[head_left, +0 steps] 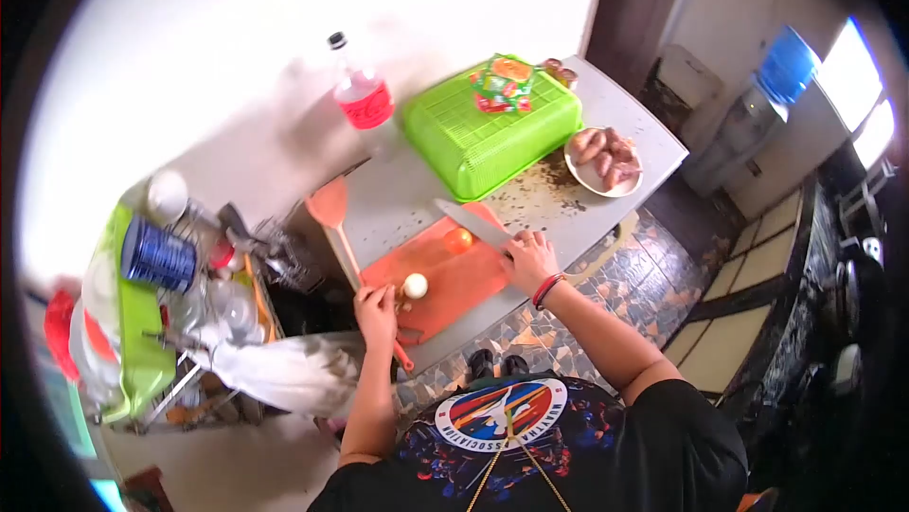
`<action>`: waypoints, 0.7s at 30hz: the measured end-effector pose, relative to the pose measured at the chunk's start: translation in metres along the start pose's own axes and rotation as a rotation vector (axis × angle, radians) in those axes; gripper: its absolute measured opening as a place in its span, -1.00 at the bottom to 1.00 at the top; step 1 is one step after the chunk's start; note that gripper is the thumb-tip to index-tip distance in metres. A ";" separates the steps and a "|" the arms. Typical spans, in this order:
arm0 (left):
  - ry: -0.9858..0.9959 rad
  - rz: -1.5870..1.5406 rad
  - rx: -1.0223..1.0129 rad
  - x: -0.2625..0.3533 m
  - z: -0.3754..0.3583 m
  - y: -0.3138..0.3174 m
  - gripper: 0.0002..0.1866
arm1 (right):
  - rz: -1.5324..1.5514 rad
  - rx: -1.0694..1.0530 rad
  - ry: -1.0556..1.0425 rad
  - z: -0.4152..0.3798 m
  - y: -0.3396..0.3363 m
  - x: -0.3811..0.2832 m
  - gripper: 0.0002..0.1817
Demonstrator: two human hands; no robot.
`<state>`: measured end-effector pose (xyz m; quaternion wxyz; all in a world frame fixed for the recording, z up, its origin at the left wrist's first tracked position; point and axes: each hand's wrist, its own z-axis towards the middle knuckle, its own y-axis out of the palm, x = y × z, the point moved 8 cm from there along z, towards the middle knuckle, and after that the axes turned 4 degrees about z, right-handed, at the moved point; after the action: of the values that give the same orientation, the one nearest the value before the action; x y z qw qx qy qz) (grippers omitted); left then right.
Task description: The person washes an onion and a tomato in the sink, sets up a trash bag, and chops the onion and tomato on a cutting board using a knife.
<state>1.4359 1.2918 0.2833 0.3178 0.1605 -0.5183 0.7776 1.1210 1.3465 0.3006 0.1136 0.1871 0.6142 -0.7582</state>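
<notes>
Both bare forearms are stretched forward from the torso and spread apart. The left hand [377, 306] is held low with the fingers curled inward, knuckles up. The right hand [530, 259] is kept farther out, the grip closed, fingers folded down, a band worn round its wrist. The elbows are bent slightly.

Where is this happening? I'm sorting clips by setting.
Most likely a home kitchen: an orange cutting board on the counter with the right hand gripping a knife, a dish rack beside it, and a plate of food.
</notes>
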 end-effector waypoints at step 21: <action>0.364 0.737 -0.281 0.303 0.101 0.035 -0.68 | 0.313 0.378 0.387 -0.167 -0.170 0.277 -0.74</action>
<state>1.1782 1.2900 0.4760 0.1239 -0.2195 -0.5772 0.7767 0.8260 1.5621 0.3056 0.0729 0.4381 0.4363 -0.7826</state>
